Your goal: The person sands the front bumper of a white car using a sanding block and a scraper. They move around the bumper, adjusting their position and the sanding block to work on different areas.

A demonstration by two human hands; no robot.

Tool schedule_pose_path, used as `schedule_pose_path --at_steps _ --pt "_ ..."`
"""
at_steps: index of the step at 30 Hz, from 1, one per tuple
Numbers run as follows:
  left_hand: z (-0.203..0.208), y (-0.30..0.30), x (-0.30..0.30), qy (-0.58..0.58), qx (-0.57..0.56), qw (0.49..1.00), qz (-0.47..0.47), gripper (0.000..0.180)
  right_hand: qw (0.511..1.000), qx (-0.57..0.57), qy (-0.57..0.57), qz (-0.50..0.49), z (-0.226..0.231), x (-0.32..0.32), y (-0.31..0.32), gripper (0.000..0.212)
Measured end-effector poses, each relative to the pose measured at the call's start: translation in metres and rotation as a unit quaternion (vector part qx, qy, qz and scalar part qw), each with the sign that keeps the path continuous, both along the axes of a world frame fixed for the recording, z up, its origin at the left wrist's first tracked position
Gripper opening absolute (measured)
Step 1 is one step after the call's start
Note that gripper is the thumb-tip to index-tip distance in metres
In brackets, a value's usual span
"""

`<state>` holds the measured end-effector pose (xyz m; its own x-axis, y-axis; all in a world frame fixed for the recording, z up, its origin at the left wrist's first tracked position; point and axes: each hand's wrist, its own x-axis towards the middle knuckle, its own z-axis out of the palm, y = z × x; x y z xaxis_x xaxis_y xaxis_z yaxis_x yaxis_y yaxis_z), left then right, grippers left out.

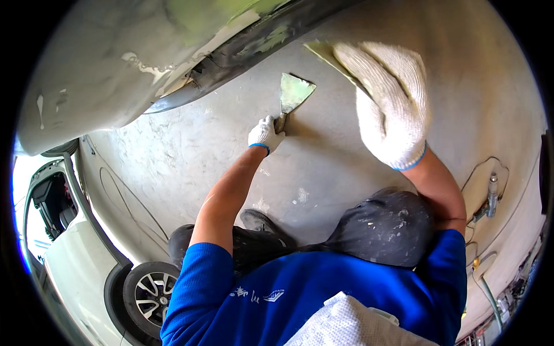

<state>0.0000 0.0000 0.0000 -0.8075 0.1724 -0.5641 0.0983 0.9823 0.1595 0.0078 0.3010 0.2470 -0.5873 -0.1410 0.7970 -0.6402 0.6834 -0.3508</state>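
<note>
In a white knitted glove, my left hand (pixel 267 133) is closed round the handle of a putty knife (pixel 296 91). Pale green paste coats its wide blade, which points away from me. My right hand (pixel 395 101), gloved the same way and raised higher, grips a thin flat putty spreader (pixel 336 63) edge-on, its face yellowish green. Its far end reaches left toward the car's lower body panel (pixel 124 75) at the upper left. That panel carries grey and green filler patches, and bare chipped spots show along its dark lower edge (pixel 254 49).
A light-coloured car (pixel 81 265) with a spoked wheel (pixel 151 293) stands at the lower left. Hoses or cables (pixel 135 202) trail over the grey floor (pixel 190 155). At the right lies a metal air tool (pixel 491 195) with a hose; assorted items line the far right edge.
</note>
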Motion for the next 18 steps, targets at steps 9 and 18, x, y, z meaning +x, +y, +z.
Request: schedule_pose_path --at_steps 9,18 --pt "0.059 -0.027 -0.069 -0.106 0.016 0.987 -0.123 0.039 0.875 -0.152 -0.45 0.097 0.07 0.114 0.039 0.034" --pt "0.154 -0.092 -0.024 -0.161 -0.145 0.969 -0.121 0.037 0.839 0.077 -0.538 -0.033 0.145 0.2 0.075 0.031"
